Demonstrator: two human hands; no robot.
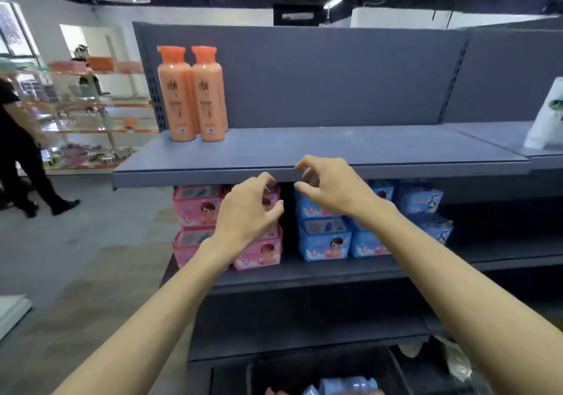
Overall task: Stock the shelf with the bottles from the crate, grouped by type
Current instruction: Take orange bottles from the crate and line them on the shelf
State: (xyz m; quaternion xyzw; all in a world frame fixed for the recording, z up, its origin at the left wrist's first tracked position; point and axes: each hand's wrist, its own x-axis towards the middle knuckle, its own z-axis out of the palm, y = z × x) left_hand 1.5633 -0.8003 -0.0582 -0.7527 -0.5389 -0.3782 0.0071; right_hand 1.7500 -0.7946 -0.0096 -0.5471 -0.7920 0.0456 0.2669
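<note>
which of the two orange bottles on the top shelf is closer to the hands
The right-hand orange bottle. It stands nearer the left hand and right hand than its twin, the left-hand orange bottle, at the shelf's outer end.

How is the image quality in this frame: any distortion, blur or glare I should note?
Head view: wide-angle bending curves the top shelf and splays both forearms; the orange bottles are sharp enough, though their label print is unreadable; the left background store area looks washed out and soft; ceiling lights flare; bottom-edge crate contents are blurred; both hands are fairly crisp.
</note>
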